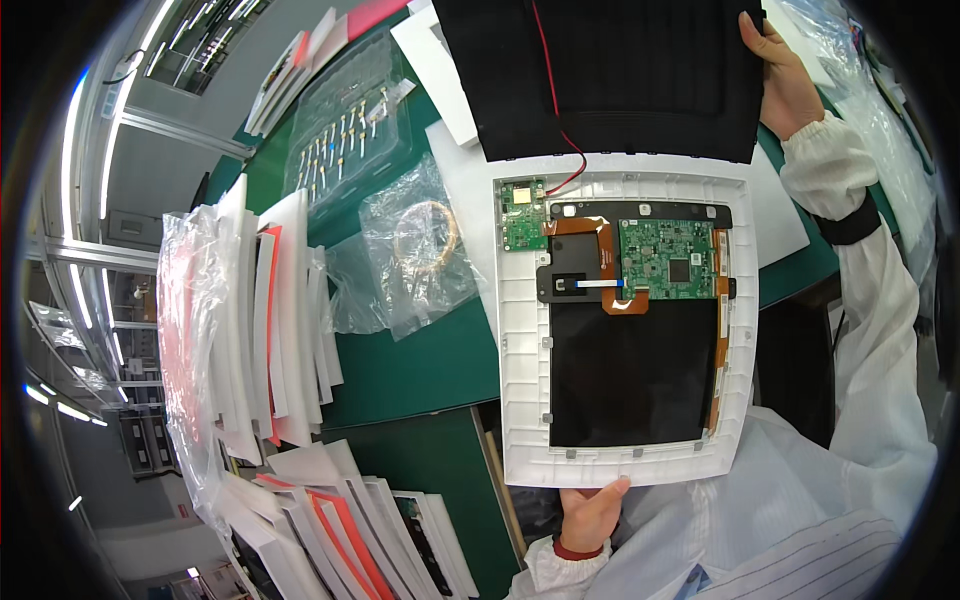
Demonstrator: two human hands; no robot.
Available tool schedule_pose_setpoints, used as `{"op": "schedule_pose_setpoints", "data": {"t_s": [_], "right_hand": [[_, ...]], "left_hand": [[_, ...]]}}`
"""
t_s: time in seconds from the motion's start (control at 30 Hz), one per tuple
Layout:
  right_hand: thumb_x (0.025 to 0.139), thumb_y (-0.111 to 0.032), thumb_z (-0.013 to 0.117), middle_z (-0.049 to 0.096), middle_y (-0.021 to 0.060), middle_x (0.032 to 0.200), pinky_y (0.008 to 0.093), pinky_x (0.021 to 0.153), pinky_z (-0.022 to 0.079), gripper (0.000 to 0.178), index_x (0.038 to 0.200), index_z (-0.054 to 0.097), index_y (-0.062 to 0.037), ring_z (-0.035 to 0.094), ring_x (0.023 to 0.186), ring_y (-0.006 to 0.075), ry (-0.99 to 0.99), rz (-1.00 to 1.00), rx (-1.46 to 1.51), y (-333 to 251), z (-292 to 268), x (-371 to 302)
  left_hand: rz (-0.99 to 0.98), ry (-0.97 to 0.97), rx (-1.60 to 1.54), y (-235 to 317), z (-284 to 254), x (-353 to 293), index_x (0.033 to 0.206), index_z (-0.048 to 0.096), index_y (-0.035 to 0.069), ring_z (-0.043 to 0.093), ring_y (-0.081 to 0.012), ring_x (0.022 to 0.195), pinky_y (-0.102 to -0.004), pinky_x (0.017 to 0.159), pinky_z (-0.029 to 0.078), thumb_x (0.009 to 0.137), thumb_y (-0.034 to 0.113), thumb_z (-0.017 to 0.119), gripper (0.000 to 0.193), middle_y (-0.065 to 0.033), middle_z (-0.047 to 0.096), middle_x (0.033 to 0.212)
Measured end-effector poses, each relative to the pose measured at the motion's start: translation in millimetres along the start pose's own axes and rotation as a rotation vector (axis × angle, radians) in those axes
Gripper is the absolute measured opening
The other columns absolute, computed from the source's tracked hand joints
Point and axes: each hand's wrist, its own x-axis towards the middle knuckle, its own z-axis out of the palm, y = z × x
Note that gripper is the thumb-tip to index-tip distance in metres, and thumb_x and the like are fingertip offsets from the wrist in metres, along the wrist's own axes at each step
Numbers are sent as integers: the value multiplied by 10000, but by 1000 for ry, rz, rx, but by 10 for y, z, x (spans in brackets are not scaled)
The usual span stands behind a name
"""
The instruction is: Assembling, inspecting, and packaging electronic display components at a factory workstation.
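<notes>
Green desk (410,370); white frame (525,420) across its near edge, long axis pointing away from the body. Left fingers (612,492): gripping the frame's near edge. Right fingers (758,40): grasping the right edge of the black cover (640,80), beyond the frame's far edge and nearer this hand; red wire (553,90) runs to the frame's far-left corner.

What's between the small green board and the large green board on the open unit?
Head view: an orange flex cable and part of a black plate lie between the small board and the large board.
</notes>
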Motion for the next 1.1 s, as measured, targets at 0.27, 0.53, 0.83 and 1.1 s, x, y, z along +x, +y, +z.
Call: {"op": "schedule_pose_setpoints", "data": {"t_s": [0.27, 0.53, 0.83, 1.1], "right_hand": [[902, -177, 516, 580, 131, 1129, 401, 873, 486, 323, 1190, 477, -35, 584, 1007, 275, 1, -68, 57, 119, 540, -79], [895, -195, 530, 596, 124, 1096, 391, 856, 492, 332, 1182, 480, -34, 598, 975, 264, 44, -84, 2, 135, 555, -75], [897, -195, 552, 610, 18, 1066, 302, 874, 475, 209, 1080, 564, -95, 588, 974, 140, -84, 21, 2, 21, 107, 30], [890, -181, 563, 594, 63, 1100, 329, 911, 451, 231, 1096, 560, -76, 573, 1007, 178, 45, -194, 59, -406, 185, -262]], "left_hand": [[-33, -39, -36, -28, -42, 49, 1178, 442, 42, 545, -231, 1009, -370, 918, 416, 734, -170, 542, 502, -100, 552, 1069], [-63, -106, -46, -28, -96, 62, 1172, 456, 22, 553, -242, 1027, -374, 927, 418, 754, -147, 571, 466, -117, 559, 1099], [9, -11, -35, 83, 16, 32, 1224, 415, 41, 542, -242, 1035, -376, 916, 419, 713, -173, 554, 572, -107, 541, 1123], [375, 105, 239, 997, 150, -115, 1200, 425, -39, 573, -255, 999, -374, 904, 445, 660, -60, 637, 581, -130, 568, 1106]]}}
